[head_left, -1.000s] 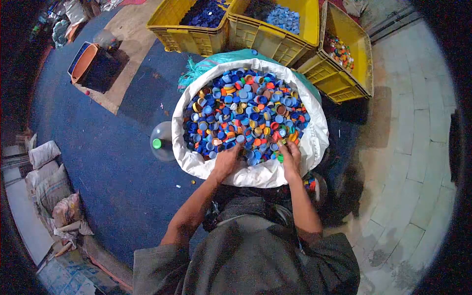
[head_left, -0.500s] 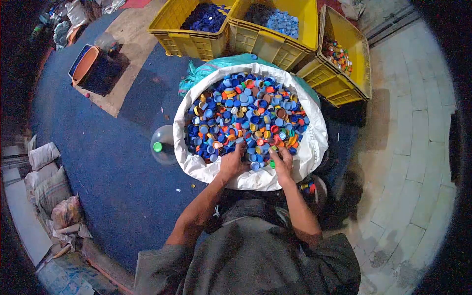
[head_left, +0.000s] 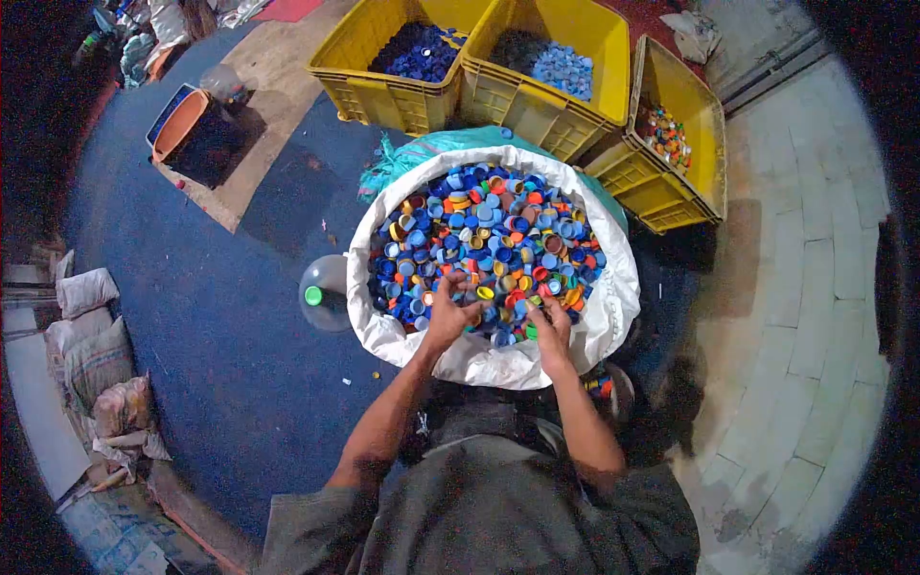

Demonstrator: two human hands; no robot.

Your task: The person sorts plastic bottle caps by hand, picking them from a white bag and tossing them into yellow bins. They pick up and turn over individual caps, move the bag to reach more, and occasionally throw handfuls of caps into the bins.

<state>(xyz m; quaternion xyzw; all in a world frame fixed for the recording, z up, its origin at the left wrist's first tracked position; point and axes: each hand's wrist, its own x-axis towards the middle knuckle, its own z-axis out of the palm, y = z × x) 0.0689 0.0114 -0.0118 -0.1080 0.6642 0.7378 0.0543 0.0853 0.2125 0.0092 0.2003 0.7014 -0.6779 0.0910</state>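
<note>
**Two hands in a sack of bottle caps**

Head view: the left hand (head_left: pixel 448 314) and the right hand (head_left: pixel 548 324) lie close together at the near edge of a heap of bottle caps (head_left: pixel 494 225) (mostly blue, with orange, yellow and red among them). The heap fills a white sack (head_left: pixel 618 287) standing open on the blue mat (head_left: pixel 211 326). The fingers of both hands are curled down into the caps, and whether either one grips a cap cannot be told. Just left of the sack lies a clear bottle (head_left: pixel 324 287) with a green lid. Beyond the sack stand three yellow crates: dark blue caps in the left crate (head_left: pixel 383 91), light blue in the middle crate (head_left: pixel 537 101) and mixed colours in the right crate (head_left: pixel 661 182). An orange tub (head_left: pixel 177 125) sits far left.
</note>
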